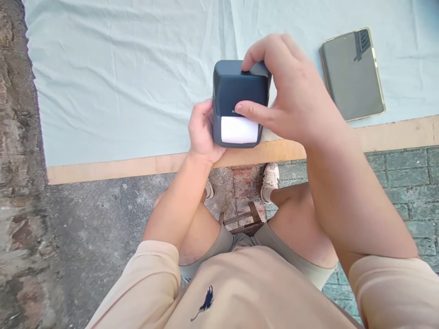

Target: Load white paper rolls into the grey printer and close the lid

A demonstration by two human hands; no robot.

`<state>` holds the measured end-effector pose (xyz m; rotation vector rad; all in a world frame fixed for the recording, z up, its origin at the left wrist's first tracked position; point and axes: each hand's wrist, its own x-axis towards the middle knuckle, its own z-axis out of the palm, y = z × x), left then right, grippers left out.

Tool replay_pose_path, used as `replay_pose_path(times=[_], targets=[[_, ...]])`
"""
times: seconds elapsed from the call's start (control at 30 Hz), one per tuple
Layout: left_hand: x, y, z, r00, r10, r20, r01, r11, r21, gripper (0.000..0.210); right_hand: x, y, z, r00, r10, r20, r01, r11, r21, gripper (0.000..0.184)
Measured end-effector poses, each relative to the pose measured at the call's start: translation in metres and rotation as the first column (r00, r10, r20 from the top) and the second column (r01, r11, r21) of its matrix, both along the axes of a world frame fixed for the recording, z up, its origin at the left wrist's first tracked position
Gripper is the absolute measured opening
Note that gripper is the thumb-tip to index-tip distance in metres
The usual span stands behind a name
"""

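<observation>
A small dark blue boxy device (242,89) with rounded corners, which looks like a label printer, is held over the near edge of the cloth. A bright white strip or panel fills the lower part of its face, and pale lettering above is partly covered by my thumb. My left hand (202,130) is closed around its left side and underside, with most fingers hidden behind it. From the upper right, my right hand (286,87) grasps it, fingertips on the top edge and thumb across the front.
A phone (353,73) in a clear-edged case lies at the right on a pale blue cloth (120,82). The table's wooden edge (137,169) runs across the front. Below are my legs, a wooden stool part (243,219) and paving; a rough wall surface (24,205) borders the left.
</observation>
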<state>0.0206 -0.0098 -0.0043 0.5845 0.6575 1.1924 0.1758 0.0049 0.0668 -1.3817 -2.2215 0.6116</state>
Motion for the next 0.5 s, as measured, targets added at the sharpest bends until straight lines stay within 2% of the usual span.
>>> replay_pose_path(times=[0.13, 0.23, 0.27, 0.33, 0.4, 0.43, 0.5], targets=[[0.001, 0.007, -0.008, 0.995, 0.092, -0.029, -0.094, 0.994, -0.062, 0.034, 0.009, 0.000, 0.002, 0.995, 0.099, 0.007, -0.099, 0.994, 0.036, 0.046], [0.002, 0.010, -0.013, 0.995, 0.098, -0.009, -0.098, 0.991, -0.088, 0.034, 0.012, 0.000, 0.004, 0.991, 0.127, 0.042, -0.129, 0.991, 0.041, 0.051], [0.002, 0.011, -0.013, 0.995, 0.098, -0.002, -0.098, 0.991, -0.094, 0.033, 0.012, -0.001, 0.004, 0.995, 0.094, 0.045, -0.098, 0.993, 0.073, 0.049], [0.001, 0.010, -0.010, 0.996, 0.085, -0.002, -0.084, 0.993, -0.086, 0.035, 0.009, -0.002, 0.004, 0.999, -0.049, -0.002, 0.048, 0.977, 0.206, 0.031], [0.000, 0.007, -0.006, 0.999, 0.027, -0.022, -0.028, 0.998, -0.051, 0.047, 0.005, -0.003, 0.004, 0.973, -0.207, -0.097, 0.228, 0.911, 0.344, 0.012], [-0.001, 0.006, -0.004, 0.999, -0.012, -0.039, 0.011, 0.999, -0.030, 0.053, 0.003, -0.003, 0.003, 0.962, -0.250, -0.111, 0.274, 0.886, 0.375, 0.013], [-0.002, 0.003, -0.004, 0.996, -0.060, -0.070, 0.061, 0.998, 0.002, 0.047, 0.000, -0.003, 0.002, 0.969, -0.244, -0.025, 0.237, 0.906, 0.351, 0.011]])
